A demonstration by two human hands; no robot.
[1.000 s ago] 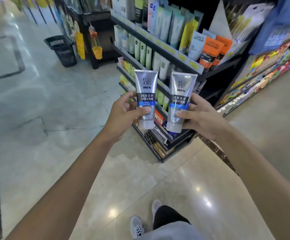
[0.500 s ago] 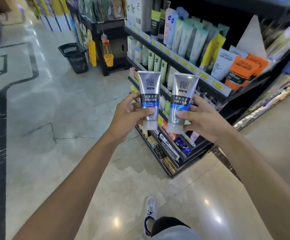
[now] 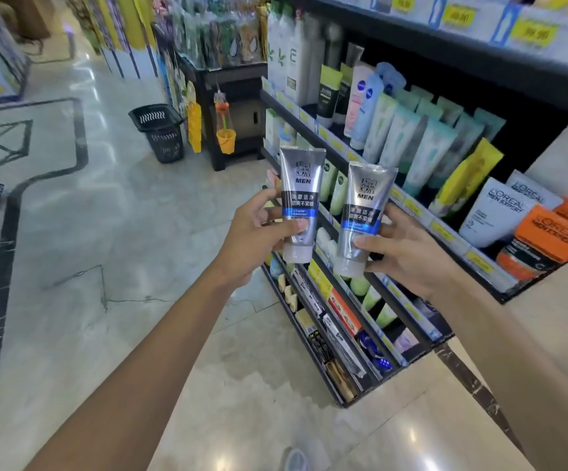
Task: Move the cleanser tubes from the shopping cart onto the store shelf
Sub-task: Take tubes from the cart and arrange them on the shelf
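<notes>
Pinching silver tubes (image 3: 298,202) (image 3: 364,215) near caps: left hand (image 3: 258,232), right hand (image 3: 408,249).

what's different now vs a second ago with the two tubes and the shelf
The person has stepped closer: the shelf fills more of the view, and the black basket sits nearer. Both tubes have been carried toward it. Unchanged: the left hand grips the left silver tube, the right hand grips the right silver tube, both upright, caps down. Nothing taken or let go.

Shop aisle: price-tagged shelves (image 3: 408,205) of toiletries
</notes>
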